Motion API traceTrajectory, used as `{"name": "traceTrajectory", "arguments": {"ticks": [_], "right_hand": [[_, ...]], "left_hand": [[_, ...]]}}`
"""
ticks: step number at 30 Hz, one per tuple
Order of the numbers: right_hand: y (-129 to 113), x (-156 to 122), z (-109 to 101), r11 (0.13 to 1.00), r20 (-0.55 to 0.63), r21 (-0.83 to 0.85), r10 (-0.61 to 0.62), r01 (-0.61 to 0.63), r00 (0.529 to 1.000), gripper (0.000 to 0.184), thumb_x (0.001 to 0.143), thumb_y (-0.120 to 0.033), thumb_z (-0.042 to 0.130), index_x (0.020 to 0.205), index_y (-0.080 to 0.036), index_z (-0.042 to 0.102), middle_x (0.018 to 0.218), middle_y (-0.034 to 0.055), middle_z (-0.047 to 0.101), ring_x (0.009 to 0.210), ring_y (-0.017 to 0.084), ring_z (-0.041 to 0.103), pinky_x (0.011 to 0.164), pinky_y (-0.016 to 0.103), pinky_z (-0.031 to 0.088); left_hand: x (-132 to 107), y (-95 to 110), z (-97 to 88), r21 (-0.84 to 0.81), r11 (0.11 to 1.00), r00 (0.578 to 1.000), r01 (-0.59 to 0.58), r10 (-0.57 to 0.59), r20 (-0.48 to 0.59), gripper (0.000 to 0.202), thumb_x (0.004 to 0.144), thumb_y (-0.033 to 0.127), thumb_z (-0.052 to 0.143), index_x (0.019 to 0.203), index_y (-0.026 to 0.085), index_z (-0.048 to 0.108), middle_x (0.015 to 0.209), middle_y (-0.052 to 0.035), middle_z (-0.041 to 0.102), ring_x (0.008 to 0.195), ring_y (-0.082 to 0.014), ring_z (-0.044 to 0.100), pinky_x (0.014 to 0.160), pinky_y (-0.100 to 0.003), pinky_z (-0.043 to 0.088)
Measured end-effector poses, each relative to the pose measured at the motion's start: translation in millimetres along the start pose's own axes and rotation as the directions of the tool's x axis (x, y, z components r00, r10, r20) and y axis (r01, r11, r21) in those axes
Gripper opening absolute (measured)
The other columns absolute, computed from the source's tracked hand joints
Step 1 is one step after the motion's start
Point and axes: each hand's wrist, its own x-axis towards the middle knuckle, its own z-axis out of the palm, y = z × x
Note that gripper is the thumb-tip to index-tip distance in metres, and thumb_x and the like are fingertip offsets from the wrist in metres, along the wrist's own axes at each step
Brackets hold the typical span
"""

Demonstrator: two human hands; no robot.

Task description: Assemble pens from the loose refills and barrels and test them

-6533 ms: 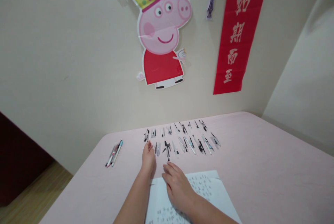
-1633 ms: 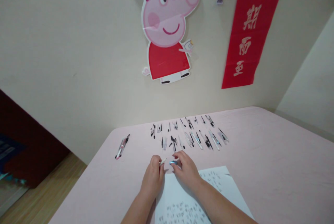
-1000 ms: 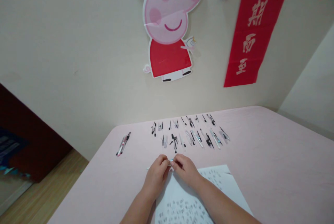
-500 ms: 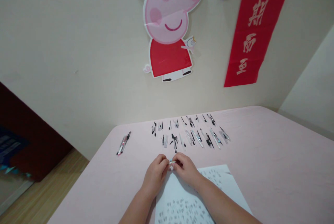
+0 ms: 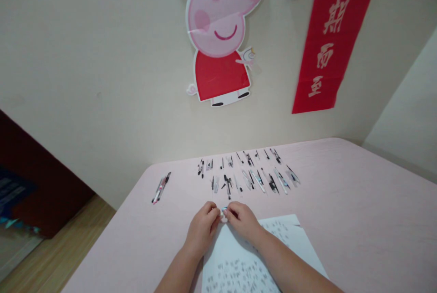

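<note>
My left hand (image 5: 204, 225) and my right hand (image 5: 243, 221) meet at the top edge of a handwritten sheet of paper (image 5: 235, 254). Between their fingertips is a small pale pen part (image 5: 224, 211) with a bluish, shiny bit near the right fingers. Both hands are closed in a pinch around it; the fingers cover most of it, so its exact shape is hidden. Just beyond the hands, disassembled pen parts (image 5: 228, 186), black, clear and white, lie in two rows of small groups.
A few whole-looking pens (image 5: 161, 188) lie together on the left of the pink-covered table (image 5: 358, 202). The wall (image 5: 119, 101) rises directly behind the table, with a pig cutout (image 5: 221, 74) and a red banner (image 5: 324, 56) on it.
My right fingers have shifted slightly at the small part, and more of its bluish bit shows. The view has moved a little; the laid-out pen parts stay in place.
</note>
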Motion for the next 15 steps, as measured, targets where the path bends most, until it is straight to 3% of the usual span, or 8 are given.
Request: {"name": "traceTrajectory", "arguments": {"ticks": [5,10,15], "right_hand": [[-2.5,0.2,0.2,0.997,-0.019,0.08,-0.007,0.008,1.0,0.007,0.075,-0.013,0.054,0.071,-0.017,0.058,0.065,-0.0026,0.052,0.061,0.012,0.047,0.058,0.022,0.036],[-5.3,0.4,-0.7,0.993,-0.033,0.115,-0.024,0.027,0.999,0.013,0.07,-0.007,0.053,0.077,-0.017,0.058,0.071,-0.0021,0.053,0.062,0.011,0.048,0.058,0.022,0.037],[-5.7,-0.3,-3.0,0.996,-0.023,0.085,0.008,-0.006,1.0,0.005,0.078,-0.021,0.056,0.078,-0.017,0.059,0.069,-0.0014,0.054,0.061,0.012,0.048,0.058,0.023,0.037]], "left_hand": [[-0.6,-0.7,1.1,-0.01,1.0,1.0,0.007,-0.007,0.0,0.021,0.087,0.015,0.042,0.085,0.021,0.061,0.09,-0.0048,0.058,0.078,-0.0157,0.056,0.07,-0.026,0.046],[-0.4,-1.5,1.0,0.005,1.0,1.0,0.014,-0.014,0.019,0.024,0.089,0.017,0.038,0.087,0.021,0.061,0.091,-0.0058,0.057,0.078,-0.0158,0.056,0.069,-0.026,0.046],[-0.2,-2.3,1.3,-0.013,1.0,1.0,0.003,-0.002,0.017,0.025,0.089,0.017,0.038,0.089,0.021,0.062,0.09,-0.0059,0.058,0.078,-0.0159,0.056,0.07,-0.027,0.046]]}}
